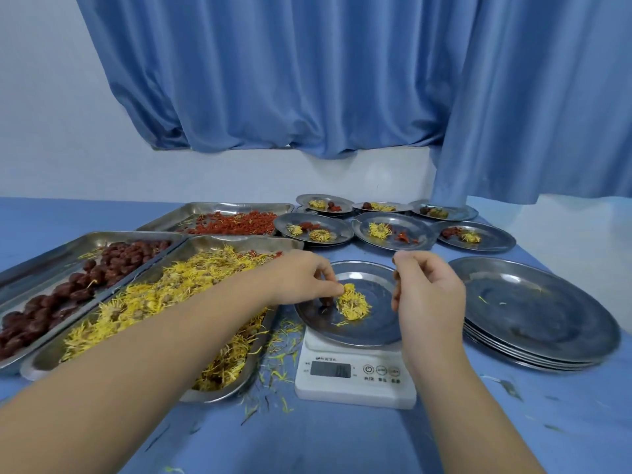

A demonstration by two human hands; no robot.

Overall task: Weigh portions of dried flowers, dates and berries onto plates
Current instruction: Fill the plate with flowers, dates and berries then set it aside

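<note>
Front-centre of the surface (342, 446), on the scale's (355, 384) plate (376, 323): our left hand (304, 278) pinches a dried flower (354, 304); right hand (427, 295) curled, contents unclear. It may shed off-plate, skewing our weight.

- Left arm bare, reaching forward from the lower left; left hand (304, 278) palm down, fingertips pinching the top of a dried flower (354, 304).
- Right arm bare, coming from the lower right; right hand (427, 289) fingers curled, thumb against forefinger; contents unclear.

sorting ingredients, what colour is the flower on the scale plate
Yellow; the dried flower shows best in the head view.
</note>
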